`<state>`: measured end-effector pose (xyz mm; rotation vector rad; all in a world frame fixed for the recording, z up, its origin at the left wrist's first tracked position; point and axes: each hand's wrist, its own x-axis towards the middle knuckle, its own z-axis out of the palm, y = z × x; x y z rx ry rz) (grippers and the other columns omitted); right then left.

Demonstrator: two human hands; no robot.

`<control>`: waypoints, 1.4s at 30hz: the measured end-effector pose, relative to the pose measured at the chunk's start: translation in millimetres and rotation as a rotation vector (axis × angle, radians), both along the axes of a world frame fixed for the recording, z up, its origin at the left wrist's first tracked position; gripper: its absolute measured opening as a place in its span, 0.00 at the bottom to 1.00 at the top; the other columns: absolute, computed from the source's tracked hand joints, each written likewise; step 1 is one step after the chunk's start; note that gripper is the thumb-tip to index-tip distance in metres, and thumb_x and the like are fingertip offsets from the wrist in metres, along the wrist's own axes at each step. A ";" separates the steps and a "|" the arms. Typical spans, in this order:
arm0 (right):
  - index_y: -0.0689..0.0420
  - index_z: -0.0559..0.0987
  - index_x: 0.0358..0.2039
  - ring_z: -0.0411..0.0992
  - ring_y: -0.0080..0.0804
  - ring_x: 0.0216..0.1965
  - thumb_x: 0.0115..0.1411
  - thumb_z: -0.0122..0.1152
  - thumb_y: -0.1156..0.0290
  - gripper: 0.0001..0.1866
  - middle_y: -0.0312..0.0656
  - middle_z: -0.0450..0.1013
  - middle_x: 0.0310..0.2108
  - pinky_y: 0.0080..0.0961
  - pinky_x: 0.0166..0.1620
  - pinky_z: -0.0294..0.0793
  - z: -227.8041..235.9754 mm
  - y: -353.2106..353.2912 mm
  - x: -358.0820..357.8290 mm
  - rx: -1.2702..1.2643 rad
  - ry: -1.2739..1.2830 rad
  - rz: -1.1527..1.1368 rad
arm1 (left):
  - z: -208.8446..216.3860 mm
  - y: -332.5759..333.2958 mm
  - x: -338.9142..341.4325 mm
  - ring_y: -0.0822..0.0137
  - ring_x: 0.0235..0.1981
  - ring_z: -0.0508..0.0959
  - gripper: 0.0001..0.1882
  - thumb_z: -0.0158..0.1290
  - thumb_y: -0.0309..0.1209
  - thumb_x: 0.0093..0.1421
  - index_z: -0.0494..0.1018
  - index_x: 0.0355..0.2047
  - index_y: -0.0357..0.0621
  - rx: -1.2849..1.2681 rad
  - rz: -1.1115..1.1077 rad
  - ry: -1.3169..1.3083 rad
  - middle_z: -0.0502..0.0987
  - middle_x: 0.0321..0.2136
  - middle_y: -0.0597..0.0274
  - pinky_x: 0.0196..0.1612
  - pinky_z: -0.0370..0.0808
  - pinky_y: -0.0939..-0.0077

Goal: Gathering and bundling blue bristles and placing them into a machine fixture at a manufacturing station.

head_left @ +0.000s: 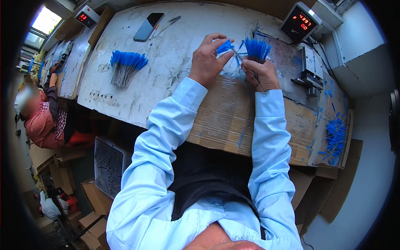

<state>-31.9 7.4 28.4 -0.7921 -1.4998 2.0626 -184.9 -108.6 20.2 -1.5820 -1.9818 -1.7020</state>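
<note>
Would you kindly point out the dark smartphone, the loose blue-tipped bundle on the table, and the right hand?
Dark smartphone [148, 26], head view, screen middle.
Loose blue-tipped bundle [125, 66], head view, mid-bundle.
Right hand [262, 75], head view, back of hand.

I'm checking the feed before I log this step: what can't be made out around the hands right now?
Head view only:
- Right hand: its fist hides the stems of the blue-tipped bunch.
- Left hand: the fingers cover most of the small blue piece; its shape is unclear.
- Thin pin between the hands: too small to identify.
- Loose blue bits at the bench's right end: fisheye-bent, too small to count.
</note>
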 end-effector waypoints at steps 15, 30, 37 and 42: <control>0.57 0.81 0.31 0.66 0.18 0.15 0.49 0.74 0.65 0.12 0.35 0.74 0.20 0.14 0.17 0.58 -4.7 11.3 5.6 -0.005 0.002 0.143 | -11.1 -6.5 -21.5 0.58 0.41 0.83 0.14 0.68 0.29 0.53 0.81 0.41 0.44 -0.078 -0.177 -0.024 0.80 0.42 0.56 0.43 0.83 0.70; 0.58 0.80 0.31 0.63 0.18 0.13 0.51 0.74 0.65 0.14 0.36 0.73 0.21 0.12 0.16 0.59 -9.7 14.2 5.0 -0.016 0.038 0.140 | -12.9 -6.1 -23.1 0.80 0.23 0.73 0.12 0.66 0.24 0.55 0.81 0.41 0.40 -0.039 -0.181 -0.014 0.80 0.38 0.62 0.23 0.69 0.87; 0.57 0.81 0.30 0.66 0.18 0.14 0.49 0.75 0.63 0.13 0.36 0.76 0.20 0.13 0.17 0.59 -12.7 16.1 4.0 -0.011 0.045 0.157 | -14.1 -7.6 -20.9 0.80 0.23 0.73 0.12 0.66 0.24 0.54 0.81 0.40 0.41 -0.043 -0.136 0.012 0.80 0.36 0.63 0.23 0.69 0.87; 0.58 0.81 0.30 0.66 0.18 0.14 0.50 0.75 0.63 0.14 0.38 0.77 0.21 0.14 0.17 0.59 -12.8 17.1 4.9 -0.006 0.060 0.162 | -16.2 -5.0 -20.2 0.78 0.26 0.76 0.11 0.65 0.24 0.54 0.80 0.38 0.40 -0.045 -0.125 0.032 0.79 0.34 0.63 0.23 0.71 0.86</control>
